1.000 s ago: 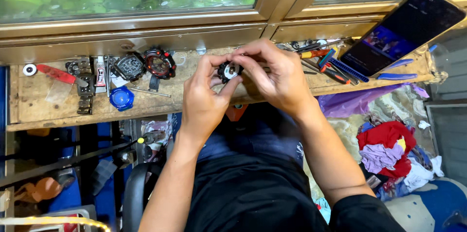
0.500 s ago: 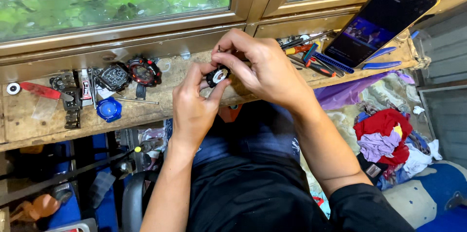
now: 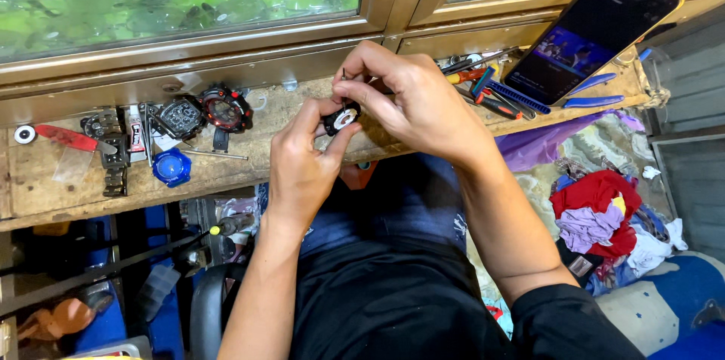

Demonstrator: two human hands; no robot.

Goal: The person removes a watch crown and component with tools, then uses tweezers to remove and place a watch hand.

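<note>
L hand [image 3: 302, 160] gripping small watch part [image 3: 340, 119], R hand [image 3: 411, 103] pinching thin tool [image 3: 343, 77] above it.

Black-and-white watch part [image 3: 340, 119] at centre frame. Blue round cap [image 3: 171, 167] and red-trimmed black watch [image 3: 225, 108] at left; bare brown wooden bench [image 3: 226, 171]. Red and purple clothes [image 3: 596, 209] at lower right.

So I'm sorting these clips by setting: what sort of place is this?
Probably a small watch-repair bench at a window. Watch cases and a metal watch band lie on the worn wooden ledge, hand tools are heaped by a propped phone, and both hands work a small round part.
</note>
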